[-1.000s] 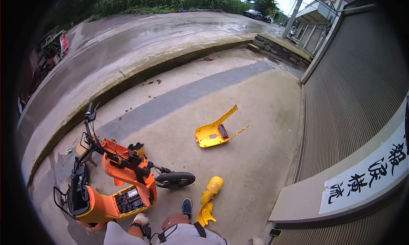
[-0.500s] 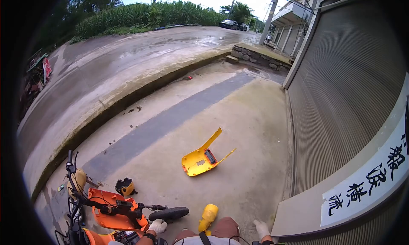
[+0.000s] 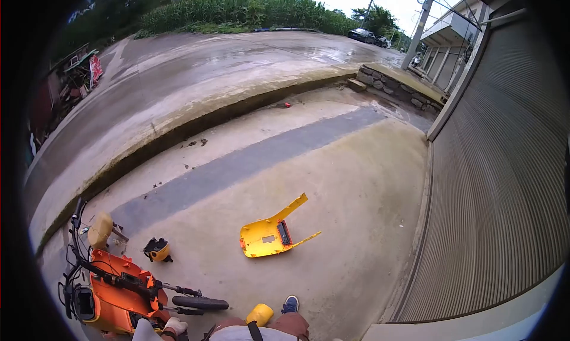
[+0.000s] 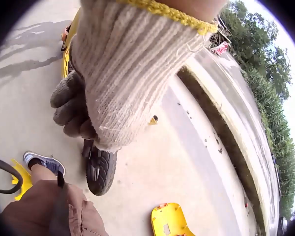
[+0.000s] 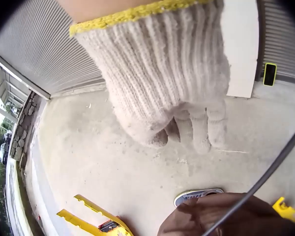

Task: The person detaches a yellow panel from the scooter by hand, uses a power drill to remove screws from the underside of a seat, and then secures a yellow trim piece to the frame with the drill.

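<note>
The orange scooter (image 3: 122, 278) stands at the lower left in the head view, its front wheel (image 3: 200, 303) pointing right. Close beside its body is my gloved left hand (image 3: 176, 326); in the left wrist view the left hand (image 4: 113, 83) has loosely bent fingers with nothing seen in them, above the black wheel (image 4: 100, 169). My right hand (image 5: 172, 93) hangs over the concrete, fingers loosely down and holding nothing. A yellow panel (image 3: 256, 230) with two long arms lies on the ground ahead. Another yellow part (image 3: 260, 315) lies near my feet.
A small yellow-and-black part (image 3: 157, 250) and a tan rounded object (image 3: 100, 230) are beyond the scooter. A raised concrete edge (image 3: 178, 140) runs along the left, with a ribbed shutter (image 3: 487, 181) on the right. A phone-like object (image 5: 269, 74) is near the wall.
The head view has shifted, bringing more of the scooter back into sight than half a second ago. My right hand has dropped nearly out of the head view. One shoe has come into view ahead of me.
</note>
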### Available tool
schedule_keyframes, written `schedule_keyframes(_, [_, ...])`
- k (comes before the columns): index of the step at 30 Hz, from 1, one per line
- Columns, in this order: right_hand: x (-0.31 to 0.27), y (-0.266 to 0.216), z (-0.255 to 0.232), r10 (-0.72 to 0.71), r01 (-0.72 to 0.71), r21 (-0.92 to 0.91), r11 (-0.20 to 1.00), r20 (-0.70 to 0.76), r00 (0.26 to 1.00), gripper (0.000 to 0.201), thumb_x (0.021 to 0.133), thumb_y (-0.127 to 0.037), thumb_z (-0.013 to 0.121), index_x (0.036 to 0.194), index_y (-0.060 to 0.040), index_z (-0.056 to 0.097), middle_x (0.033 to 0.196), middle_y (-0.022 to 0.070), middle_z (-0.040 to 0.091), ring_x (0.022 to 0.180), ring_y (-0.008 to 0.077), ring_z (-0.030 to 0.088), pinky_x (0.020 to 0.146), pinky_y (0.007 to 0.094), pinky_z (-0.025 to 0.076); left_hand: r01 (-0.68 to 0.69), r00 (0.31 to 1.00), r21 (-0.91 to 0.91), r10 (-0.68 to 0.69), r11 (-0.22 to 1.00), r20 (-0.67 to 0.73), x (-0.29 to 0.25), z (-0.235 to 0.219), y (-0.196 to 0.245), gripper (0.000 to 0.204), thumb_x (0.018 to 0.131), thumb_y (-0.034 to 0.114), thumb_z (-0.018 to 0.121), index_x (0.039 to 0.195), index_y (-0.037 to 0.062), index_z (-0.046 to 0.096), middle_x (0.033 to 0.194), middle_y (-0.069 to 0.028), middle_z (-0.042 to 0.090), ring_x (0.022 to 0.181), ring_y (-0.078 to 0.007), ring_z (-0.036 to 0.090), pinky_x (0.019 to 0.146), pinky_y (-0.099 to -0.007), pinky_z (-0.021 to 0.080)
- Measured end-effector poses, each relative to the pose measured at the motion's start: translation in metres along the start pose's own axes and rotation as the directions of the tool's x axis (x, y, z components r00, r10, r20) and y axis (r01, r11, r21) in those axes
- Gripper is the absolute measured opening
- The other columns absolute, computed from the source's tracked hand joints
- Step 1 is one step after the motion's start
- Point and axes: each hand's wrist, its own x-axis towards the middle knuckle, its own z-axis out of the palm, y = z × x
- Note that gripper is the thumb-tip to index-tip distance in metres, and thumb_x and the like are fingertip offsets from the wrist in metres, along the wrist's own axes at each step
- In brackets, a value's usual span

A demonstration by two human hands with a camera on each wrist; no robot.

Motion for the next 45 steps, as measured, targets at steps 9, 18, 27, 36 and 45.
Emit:
schedule_keyframes(9, [0.12,-0.189,-0.245,0.036,-0.022,0.865,0.501,0.004,0.999,0.034,0.091,-0.022,0.056,0.116,0.0012,0.056,0.099,0.0151,0.065,0.075,0.0234,0.067,0.059,0.0353,0.056,-0.321,0.846,0.074,0.321,0.944,-0.426,-0.086,0.0,0.184,0.017,0.078,0.015,0.058,0.084,0.004,0.07,0.083,-0.0186,0.069,0.082,-0.0322,0.068,0.078,-0.039,0.053])
schedule_keyframes(18, [0.156,-0.2,-0.226,-0.091,-0.205,0.956,0.212,0.228,0.969,0.028,0.091,-0.021,0.052,0.113,-0.0028,0.052,0.104,0.0151,0.06,0.089,0.0297,0.063,0.076,0.0466,0.053,-0.106,0.963,-0.333,0.013,0.937,-0.269,-0.1,0.039,0.154,0.019,0.078,0.014,0.057,0.084,0.0024,0.07,0.076,-0.0138,0.07,0.066,-0.0232,0.069,0.067,-0.0356,0.055])
schedule_keyframes(27, [0.222,-0.291,-0.241,0.212,-0.296,0.94,-0.17,0.329,0.92,0.032,0.089,-0.028,0.05,0.114,-0.0094,0.049,0.118,0.0065,0.055,0.104,0.0259,0.058,0.085,0.045,0.048,0.155,0.964,-0.538,-0.245,0.829,-0.1,-0.041,0.021,0.139,0.027,0.081,0.025,0.06,0.086,-0.0003,0.069,0.075,-0.0118,0.07,0.066,-0.0211,0.068,0.061,-0.0348,0.054])
schedule_keyframes(36, [0.277,-0.579,-0.235,-0.006,-0.331,0.802,0.497,0.384,0.923,0.028,0.091,-0.026,0.055,0.111,-0.0062,0.055,0.105,0.0087,0.061,0.087,0.0239,0.061,0.074,0.0392,0.052,0.092,0.938,-0.62,-0.277,0.779,-0.209,0.008,-0.061,0.144,0.042,0.079,0.04,0.059,0.088,0.0006,0.071,0.086,-0.0209,0.069,0.088,-0.0368,0.067,0.081,-0.0445,0.052])
schedule_keyframes(45, [0.289,-0.842,-0.181,-0.29,-0.106,0.605,0.789,0.519,0.804,0.035,0.093,-0.027,0.058,0.118,-0.0032,0.054,0.11,0.0118,0.062,0.086,0.0254,0.062,0.074,0.0422,0.053,-0.02,0.721,-0.762,-0.519,0.647,-0.459,0.049,-0.033,0.122,0.023,0.077,0.025,0.061,0.085,0.0059,0.071,0.091,-0.0194,0.068,0.093,-0.0387,0.063,0.084,-0.047,0.05])
